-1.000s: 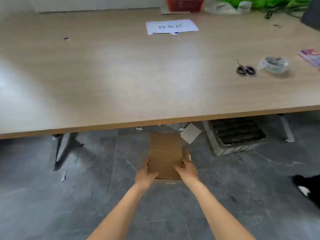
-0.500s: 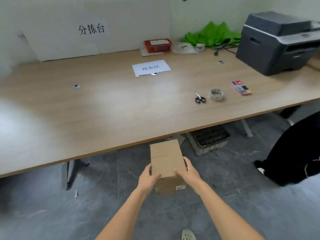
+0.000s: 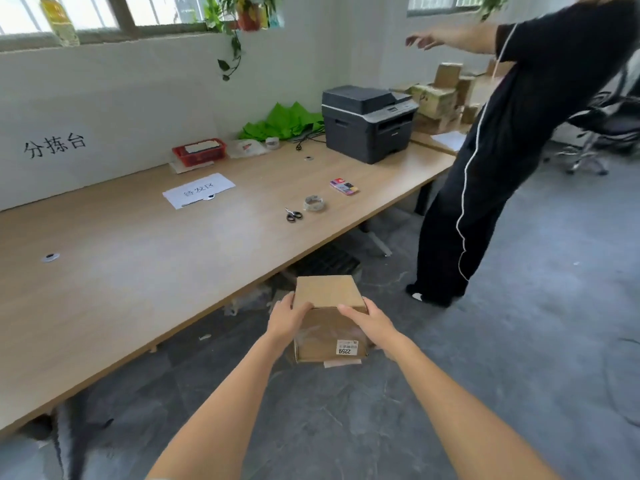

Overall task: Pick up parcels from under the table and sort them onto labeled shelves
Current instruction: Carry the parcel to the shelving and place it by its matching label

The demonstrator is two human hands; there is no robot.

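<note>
A small brown cardboard parcel (image 3: 327,292) hangs in the air in front of me, just off the table's front edge. A white label reading 2259 (image 3: 347,347) is stuck upside down on the side facing me. My left hand (image 3: 287,315) grips the parcel's left upper edge and my right hand (image 3: 369,320) grips its right side. Both thumbs lie on the top face. No shelves are in view.
A long wooden table (image 3: 138,271) runs along the left with scissors (image 3: 293,214), a tape roll (image 3: 314,203), a paper sign (image 3: 198,190), a red basket (image 3: 200,152) and a printer (image 3: 369,123). A person in black (image 3: 502,161) stands at right; stacked boxes (image 3: 440,95) behind.
Both hands have lifted the parcel from the floor under the table up to table height. My view has risen and swung right, bringing the standing person and printer into sight.
</note>
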